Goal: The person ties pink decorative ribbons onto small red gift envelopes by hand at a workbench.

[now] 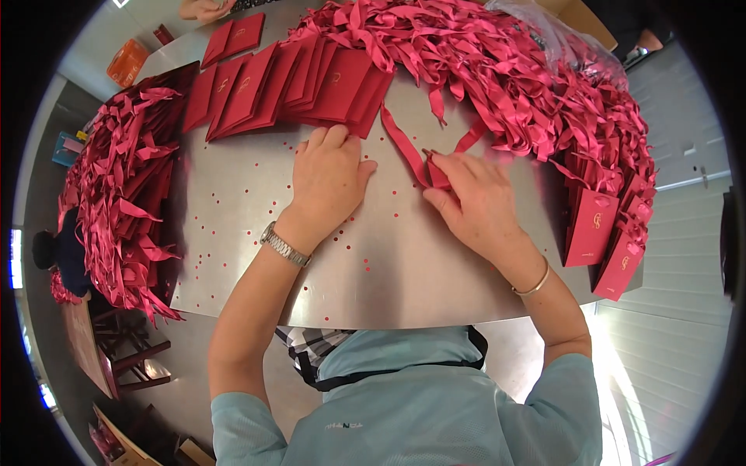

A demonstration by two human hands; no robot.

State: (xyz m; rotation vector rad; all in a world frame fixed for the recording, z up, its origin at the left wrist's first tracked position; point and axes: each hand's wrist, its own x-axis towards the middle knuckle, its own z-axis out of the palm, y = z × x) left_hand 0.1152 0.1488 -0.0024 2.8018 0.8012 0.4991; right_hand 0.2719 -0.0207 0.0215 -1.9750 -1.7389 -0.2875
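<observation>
Flat red paper bags (252, 85) with small gold marks lie overlapped in a row on the metal table (311, 272). The fingers of my left hand (330, 171) reach the lower edge of the nearest bag (361, 93), thumb held apart; nothing shows in its grip. To the right, my right hand (478, 198) pinches a red ribbon (404, 144) between thumb and fingers. A short dark tip (427, 154) pokes out beside those fingers, too small to name. Part of the ribbon is hidden under the right hand.
A large heap of red ribbons (497, 70) curves along the far and right side, above standing red bags (592, 227). Another stack of ribboned bags (128, 202) fills the left edge. Small red paper dots (249, 233) are scattered over the table. Another person's hand (206, 9) shows at the far edge.
</observation>
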